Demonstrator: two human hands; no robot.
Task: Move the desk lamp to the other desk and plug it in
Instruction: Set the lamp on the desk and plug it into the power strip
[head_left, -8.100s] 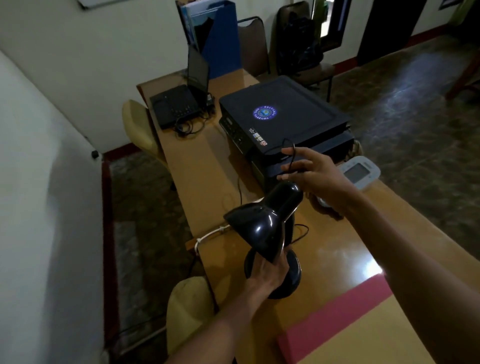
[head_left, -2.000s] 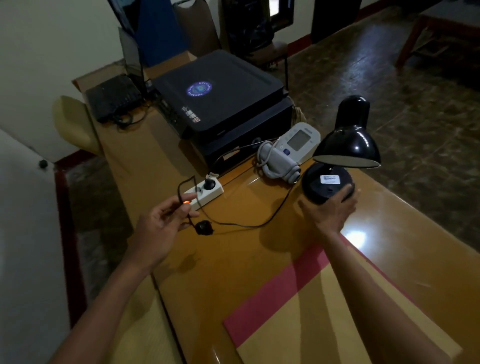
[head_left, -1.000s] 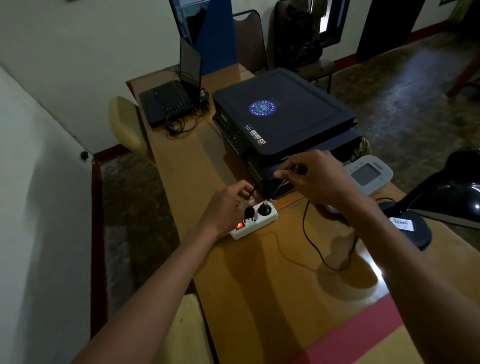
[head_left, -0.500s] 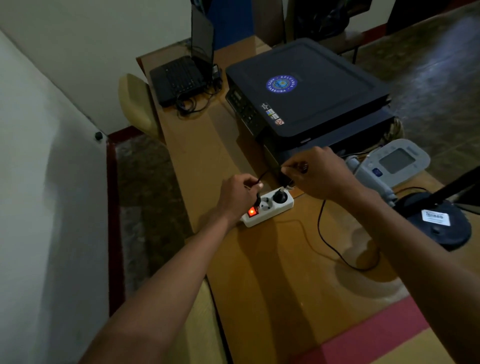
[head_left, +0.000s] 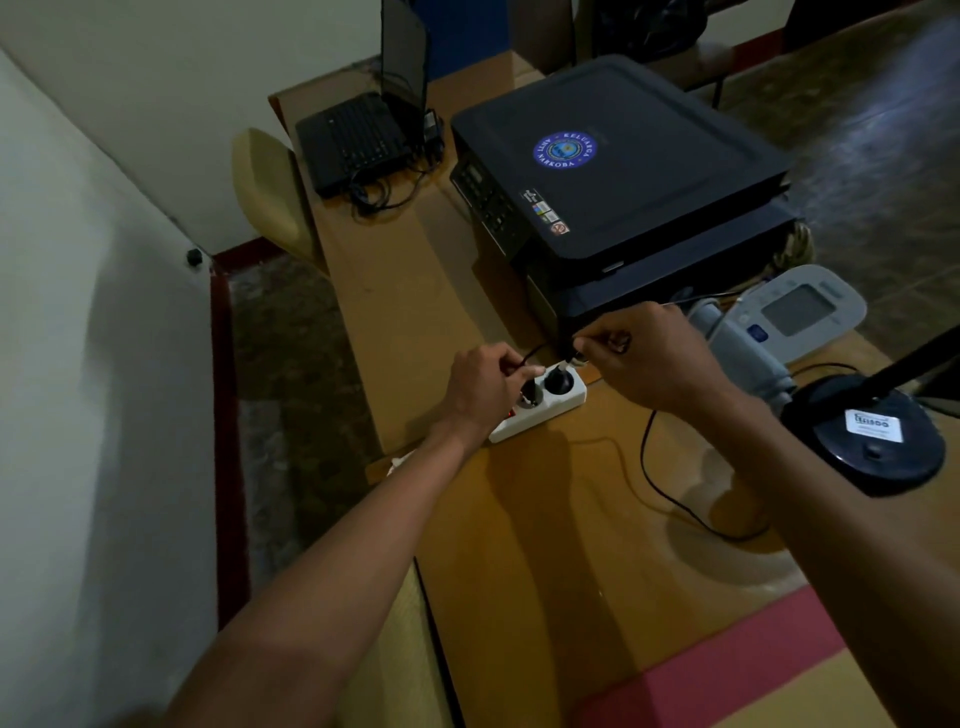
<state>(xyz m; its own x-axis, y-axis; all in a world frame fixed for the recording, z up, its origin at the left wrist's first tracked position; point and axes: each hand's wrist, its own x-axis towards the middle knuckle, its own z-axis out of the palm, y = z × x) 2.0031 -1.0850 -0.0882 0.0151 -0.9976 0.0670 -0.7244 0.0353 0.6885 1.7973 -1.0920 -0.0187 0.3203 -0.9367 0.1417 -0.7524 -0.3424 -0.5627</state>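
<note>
On desk (head_left: 545, 519), beside printer (head_left: 623, 171), white strip (head_left: 540, 410) is flanked by both hands. Plug (head_left: 531, 391) is pinched by left hand (head_left: 480, 387) at a strip socket. Cord (head_left: 670, 499) is pinched by right hand (head_left: 649, 358) just above. Lamp (head_left: 865, 436) is stood at right, its base on desk.

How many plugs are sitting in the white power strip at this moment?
2. One black plug sits in the socket nearer the printer; another plug beside it, under the left hand. The hand may hide more of the power strip.
</note>
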